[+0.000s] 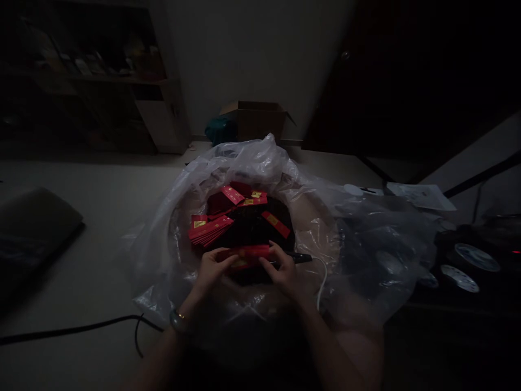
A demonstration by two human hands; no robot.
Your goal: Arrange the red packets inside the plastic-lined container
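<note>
Between my two hands a red paper packet is stretched out level, pinched at both ends. My left hand grips its left end with thumb and fingers, and my right hand grips the right end. Below and beyond lies a dark heap whose material I cannot make out. A fanned stack of red packets rests on its left side, more red packets at the back, and a single one on the right. A black handle with a white cord sticks out by my right hand.
Clear plastic sheeting surrounds the heap and spreads right over a dark surface with several round pieces. An open cardboard box and a teal bag stand by the wall. A black cable crosses the floor at left.
</note>
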